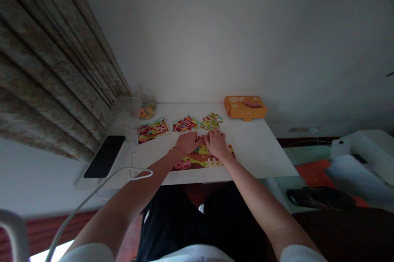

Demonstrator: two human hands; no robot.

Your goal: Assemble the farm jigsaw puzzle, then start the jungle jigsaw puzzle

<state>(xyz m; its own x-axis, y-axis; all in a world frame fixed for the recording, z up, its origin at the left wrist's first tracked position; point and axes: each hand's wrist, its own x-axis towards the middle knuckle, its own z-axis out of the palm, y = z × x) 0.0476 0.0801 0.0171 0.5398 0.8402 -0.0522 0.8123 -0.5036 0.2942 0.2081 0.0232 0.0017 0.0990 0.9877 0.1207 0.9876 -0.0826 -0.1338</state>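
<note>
A partly joined jigsaw puzzle (200, 161) lies near the table's front edge, with a pink animal and a white fence on it. My left hand (187, 143) is closed at its upper edge, fingers curled towards the centre. Close beside it, my right hand (216, 143) bends its fingers down on the same edge. A small reddish puzzle piece shows between the fingertips, which partly hide it. Just beyond the hands lie a joined section with a red barn (186, 123) and a cluster of yellow-green pieces (211, 121). To the left rests a picture card (153, 130).
An orange puzzle box (245, 107) stands at the back right of the white table (255, 147). At the back left sits a bag of loose pieces (147, 110) beside a clear plastic container (126, 108). A black phone (104, 156) and a white cable (140, 173) occupy the left side.
</note>
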